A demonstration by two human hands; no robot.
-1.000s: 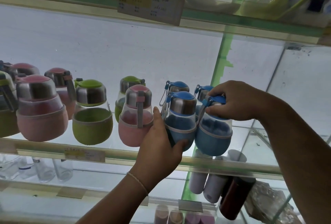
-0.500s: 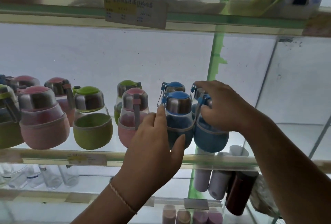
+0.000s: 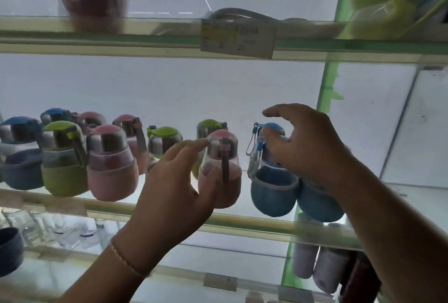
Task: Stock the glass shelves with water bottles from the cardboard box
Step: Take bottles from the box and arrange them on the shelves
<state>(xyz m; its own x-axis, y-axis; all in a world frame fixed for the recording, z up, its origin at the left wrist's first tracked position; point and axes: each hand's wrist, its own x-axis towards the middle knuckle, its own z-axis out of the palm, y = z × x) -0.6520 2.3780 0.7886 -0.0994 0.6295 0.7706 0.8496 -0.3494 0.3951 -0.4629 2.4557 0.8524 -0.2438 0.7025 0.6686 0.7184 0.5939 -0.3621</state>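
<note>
- Reaching up at the middle glass shelf [image 3: 242, 224], the left hand [image 3: 174, 191] has its fingers spread loosely beside a pink bottle [image 3: 221, 169]; the thumb lies against the bottle's lower pink sleeve and a fingertip is near its steel cap, but the hand is not closed round it.
- The right hand [image 3: 308, 145] is cupped with curled, parted fingers over the tops of two blue bottles; whether it truly grips either one cannot be told, since the palm hides the contact.
- The nearer blue bottle [image 3: 274, 191] stands just right of the pink one, its blue strap loop hanging at its left side; a second blue bottle [image 3: 320, 205] sits touching it on the right, mostly hidden by the wrist.
- A thin bracelet [image 3: 126, 261] circles the left wrist.
- Further left on the same shelf stand more bottles in two rows: a pink one [image 3: 111, 167], a green one [image 3: 64, 162], a dark blue one [image 3: 20, 155], with green- and pink-capped ones behind.
- A price label [image 3: 238, 41] is fixed to the front edge of the upper shelf [image 3: 97, 43].
- Below, on the lower shelf, pale cylindrical flasks [image 3: 315, 268] stand at the right.
- No cardboard box is in view.
</note>
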